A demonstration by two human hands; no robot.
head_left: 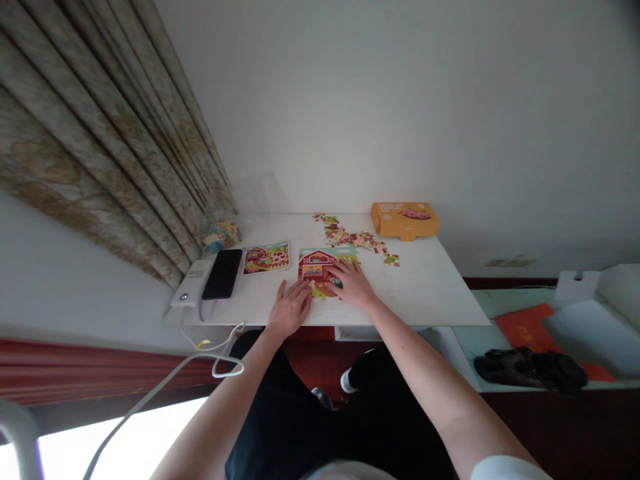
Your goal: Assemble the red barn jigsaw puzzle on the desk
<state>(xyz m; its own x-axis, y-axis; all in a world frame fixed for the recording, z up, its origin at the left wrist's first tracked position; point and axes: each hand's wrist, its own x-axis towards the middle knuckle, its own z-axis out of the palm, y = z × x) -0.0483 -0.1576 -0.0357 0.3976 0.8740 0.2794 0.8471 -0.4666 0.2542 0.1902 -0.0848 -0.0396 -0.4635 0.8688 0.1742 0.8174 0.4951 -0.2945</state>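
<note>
A partly joined farm puzzle [320, 265] with a red barn lies on the white table [430, 293]. My left hand [291, 308] rests flat at its near left corner, fingers spread. Pressing on the puzzle's near right part is my right hand [353, 282], fingers stretched over the pieces. Several loose puzzle pieces [356, 238] are scattered beyond the puzzle. A picture card [267, 257] showing the farm scene lies to the left.
An orange puzzle box [405, 219] sits at the table's far right. A black phone [223, 273] lies on a white power bank [192, 283] at the left, with a cable [200, 353] hanging off. A bag of pieces [221, 235] rests by the curtain. Low shelf with shoes [530, 369] at right.
</note>
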